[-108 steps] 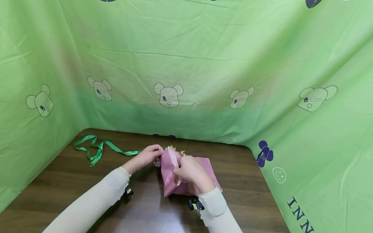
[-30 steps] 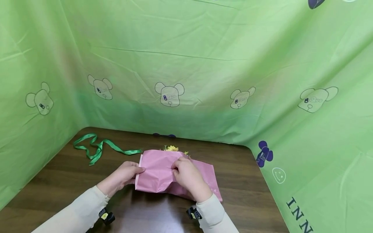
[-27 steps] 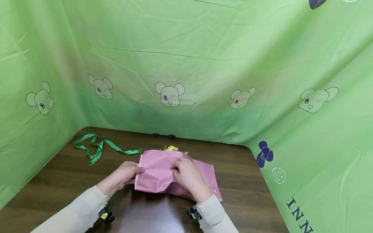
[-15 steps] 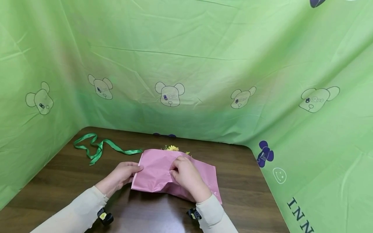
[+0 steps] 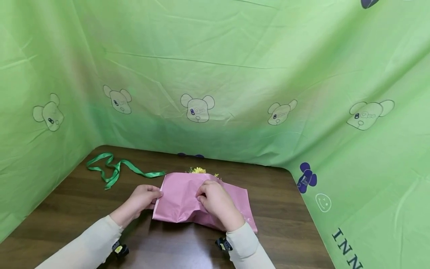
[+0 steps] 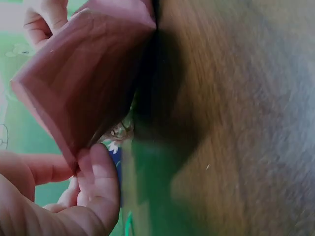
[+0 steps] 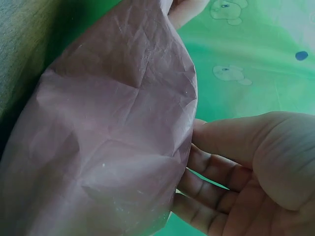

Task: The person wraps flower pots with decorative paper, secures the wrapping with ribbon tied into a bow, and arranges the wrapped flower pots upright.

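Note:
A sheet of pink wrapping paper (image 5: 176, 196) lies across the middle of the table, creased and partly raised at its near side. My left hand (image 5: 140, 200) pinches its left edge between thumb and fingers; the left wrist view shows this hand (image 6: 91, 196) at a paper corner. Around a fold near the paper's middle, my right hand (image 5: 216, 200) grips with thumb and curled fingers, and the right wrist view shows the thumb and fingers of that hand (image 7: 266, 167) at the paper's edge. Yellow flowers (image 5: 199, 170) peek out behind the far edge; their stems are hidden.
A loosely curled green ribbon (image 5: 115, 171) lies at the back left of the brown wooden table (image 5: 279, 209), its right end close to the paper. A green printed cloth (image 5: 201, 138) encloses the back and sides.
Since the earliest frame, my left hand has moved left and nearer, and the paper's left side now spreads out in front of the flowers. Over the last second, paper and hands have shifted only slightly.

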### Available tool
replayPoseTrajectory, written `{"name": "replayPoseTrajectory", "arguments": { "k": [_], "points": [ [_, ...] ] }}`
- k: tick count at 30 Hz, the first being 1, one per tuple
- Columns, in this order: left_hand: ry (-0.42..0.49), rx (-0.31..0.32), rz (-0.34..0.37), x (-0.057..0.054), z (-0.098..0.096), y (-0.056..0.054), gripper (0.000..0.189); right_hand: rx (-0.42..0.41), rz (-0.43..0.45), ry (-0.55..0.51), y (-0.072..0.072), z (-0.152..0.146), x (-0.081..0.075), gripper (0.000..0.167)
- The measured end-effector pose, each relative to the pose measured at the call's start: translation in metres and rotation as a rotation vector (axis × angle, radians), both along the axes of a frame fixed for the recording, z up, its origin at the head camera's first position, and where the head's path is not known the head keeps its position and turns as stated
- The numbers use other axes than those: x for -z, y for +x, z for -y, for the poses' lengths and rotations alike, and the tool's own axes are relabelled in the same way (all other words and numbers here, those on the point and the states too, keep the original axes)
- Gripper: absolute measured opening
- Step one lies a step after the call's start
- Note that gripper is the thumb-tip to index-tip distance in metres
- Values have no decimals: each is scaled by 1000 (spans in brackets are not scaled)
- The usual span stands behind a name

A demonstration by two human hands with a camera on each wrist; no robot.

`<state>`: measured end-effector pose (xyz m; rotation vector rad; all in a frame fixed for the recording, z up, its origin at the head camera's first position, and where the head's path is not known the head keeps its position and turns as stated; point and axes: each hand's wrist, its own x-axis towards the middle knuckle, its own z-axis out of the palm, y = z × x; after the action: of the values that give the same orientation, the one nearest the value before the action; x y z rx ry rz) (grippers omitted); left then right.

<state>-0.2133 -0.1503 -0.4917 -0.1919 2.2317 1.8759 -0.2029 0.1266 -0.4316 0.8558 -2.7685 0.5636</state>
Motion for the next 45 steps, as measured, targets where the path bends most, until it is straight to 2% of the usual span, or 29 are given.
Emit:
{"name": "replayPoseTrajectory", "arguments": {
  "k": [4, 8, 13, 18, 25, 30, 38, 45],
  "points": [
    [-98, 4, -50, -3, -2, -3, 24, 14, -4, 3, 1, 3, -1, 6],
    [-131, 0, -65, -6, -3, -5, 23, 31, 1, 10, 2, 5, -2, 7],
    [-129, -20, -73, -12, -2, -9, 21, 51, 17, 17, 3, 7, -5, 8],
    [-140, -12, -102, -21, -3, -13, 23, 56, -7, 59, 4, 8, -9, 8],
    [-152, 30, -95, -35, -9, -13, 25, -51, -51, 83, 0, 17, -8, 16],
    [-166, 39, -81, -37, -13, -12, 24, -90, -86, 104, -3, 22, -7, 20],
    [-141, 53, -87, -40, -12, -9, 29, -82, -75, 119, -2, 23, -10, 24],
    [-149, 53, -104, -43, -22, -8, 25, -65, -81, 149, -2, 26, -10, 24]
  ]
}}
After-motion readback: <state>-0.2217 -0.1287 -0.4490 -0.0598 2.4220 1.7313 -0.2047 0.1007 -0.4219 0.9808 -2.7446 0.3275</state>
